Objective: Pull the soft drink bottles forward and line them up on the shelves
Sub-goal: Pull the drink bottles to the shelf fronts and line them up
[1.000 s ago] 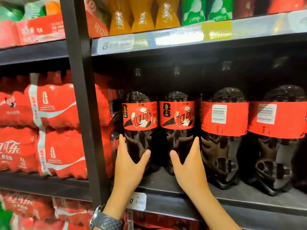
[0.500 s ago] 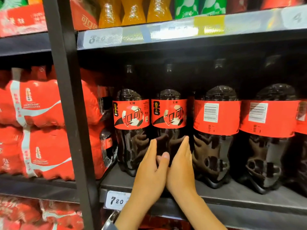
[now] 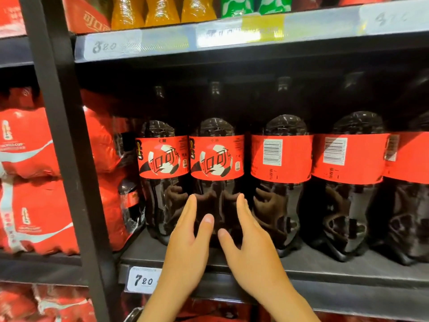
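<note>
The second cola bottle (image 3: 217,159) from the left end of the shelf (image 3: 325,267) stands upright near the front edge, logo facing out. The left hand (image 3: 188,247) and right hand (image 3: 253,249) flank its lower body, one on each side, fingers straight and held together. Whether they touch the bottle cannot be told.

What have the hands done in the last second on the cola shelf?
The left hand left the leftmost bottle and slid right; both hands met in front of the second bottle, then parted, and now flank its lower body, right hand on its right, fingers straight. No bottle has visibly moved; all stand upright on the shelf.
</note>
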The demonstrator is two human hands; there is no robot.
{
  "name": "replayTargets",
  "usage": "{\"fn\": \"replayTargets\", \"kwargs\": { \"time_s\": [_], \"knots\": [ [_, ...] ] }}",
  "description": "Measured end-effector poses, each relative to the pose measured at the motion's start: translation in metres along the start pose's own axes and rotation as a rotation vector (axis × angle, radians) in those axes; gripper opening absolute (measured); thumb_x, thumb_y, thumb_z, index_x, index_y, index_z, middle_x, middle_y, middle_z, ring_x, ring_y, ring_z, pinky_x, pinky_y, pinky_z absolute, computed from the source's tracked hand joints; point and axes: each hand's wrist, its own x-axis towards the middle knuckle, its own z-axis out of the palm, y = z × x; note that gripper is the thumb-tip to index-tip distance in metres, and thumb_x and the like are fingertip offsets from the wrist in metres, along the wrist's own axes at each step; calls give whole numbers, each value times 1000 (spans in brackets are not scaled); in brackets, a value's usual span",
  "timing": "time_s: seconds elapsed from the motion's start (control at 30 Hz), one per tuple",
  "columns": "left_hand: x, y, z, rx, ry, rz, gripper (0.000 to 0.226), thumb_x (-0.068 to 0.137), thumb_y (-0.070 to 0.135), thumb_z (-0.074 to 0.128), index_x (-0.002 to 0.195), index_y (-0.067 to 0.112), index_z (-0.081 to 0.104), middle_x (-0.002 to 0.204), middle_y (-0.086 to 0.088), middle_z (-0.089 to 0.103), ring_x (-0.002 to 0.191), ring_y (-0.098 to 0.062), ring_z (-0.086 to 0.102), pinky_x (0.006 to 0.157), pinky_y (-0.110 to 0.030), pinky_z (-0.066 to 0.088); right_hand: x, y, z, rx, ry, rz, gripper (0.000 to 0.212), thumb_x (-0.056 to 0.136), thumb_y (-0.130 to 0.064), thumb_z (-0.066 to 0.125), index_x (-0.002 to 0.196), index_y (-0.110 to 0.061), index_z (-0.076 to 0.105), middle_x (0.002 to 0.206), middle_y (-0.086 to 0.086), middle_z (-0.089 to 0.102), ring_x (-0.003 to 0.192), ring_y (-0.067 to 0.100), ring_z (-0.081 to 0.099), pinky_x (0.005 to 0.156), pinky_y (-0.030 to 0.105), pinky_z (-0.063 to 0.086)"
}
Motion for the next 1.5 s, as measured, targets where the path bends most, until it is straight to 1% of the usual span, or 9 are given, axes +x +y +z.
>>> {"fn": "replayTargets", "kwargs": {
  "time_s": [0.13, 0.23, 0.43, 0.63, 0.77, 0.93, 1.13, 1.3, 1.5],
  "knots": [
    [-17, 15, 10, 36, 219, 215, 40, 94, 37, 50, 132, 48, 42, 145, 27, 36, 134, 2, 34, 106, -26, 33, -25, 1, -45, 158, 45, 43, 37, 84, -41, 59, 120, -51, 55, 114, -31, 61, 101, -21, 53, 72, -6, 37],
    [-32, 29, 30, 25, 127, 335, 36, 87, 41, 51, 123, 45, 51, 132, 22, 49, 123, -3, 49, 95, -15, 40, -40, 12, -74, 155, 232, 52, 24, 83, -32, 60, 101, -47, 65, 100, -28, 67, 90, -15, 61, 76, 4, 44],
    [-40, 23, 83, 6, -96, 152, 58, 86, 51, 51, 133, 65, 20, 145, 41, 17, 135, 12, 23, 114, -28, 29, -39, 35, -86, 62, 306, 153, 52, 89, -37, 55, 136, -49, 36, 129, -35, 43, 119, -14, 41, 96, 17, 32],
    [-43, 8, 99, 173, 56, 428, 59, 89, 39, 50, 145, 28, 35, 154, 19, 23, 142, -7, 22, 107, -7, 21, -36, 37, -68, -27, 191, 87, 67, 95, -30, 46, 144, -49, 4, 147, -42, 2, 130, -26, 0, 96, -9, 5],
    [-40, 9, 98, 110, 63, 451, 56, 88, 29, 44, 143, 19, 40, 153, 14, 28, 141, -13, 25, 108, -9, 17, -38, 29, -63, 17, 198, 70, 52, 97, -36, 37, 132, -57, 5, 145, -42, 5, 131, -25, 1, 103, -2, 8],
    [-42, 14, 89, 14, 59, 340, 53, 88, 45, 38, 140, 36, 37, 150, 26, 25, 139, -8, 24, 109, -20, 29, -50, 24, -64, 142, 257, 62, 50, 81, -61, 33, 131, -55, 35, 134, -44, 31, 127, -21, 25, 95, -4, 22],
    [-41, 14, 80, 114, -39, 379, 46, 96, 43, 43, 140, 30, 42, 148, 29, 29, 139, -1, 26, 110, -28, 29, -37, 27, -62, 241, 169, 125, 51, 86, -58, 28, 137, -53, 20, 147, -38, 11, 133, -21, 7, 109, 9, 14],
    [-39, 14, 74, 94, 14, 292, 42, 95, 31, 51, 136, 34, 46, 143, 32, 35, 134, 2, 34, 110, -38, 36, -51, 30, -47, 148, 233, 54, 51, 82, -63, 31, 132, -53, 32, 145, -39, 19, 133, -20, 14, 101, -1, 16],
    [-47, 19, 84, 203, -49, 422, 53, 94, 27, 54, 144, 28, 37, 149, 29, 26, 140, 1, 24, 112, -21, 28, -25, 35, -63, 265, 155, 196, 72, 82, -69, 20, 148, -43, 9, 151, -35, 4, 136, -19, 4, 113, 17, 11]
  ]
}}
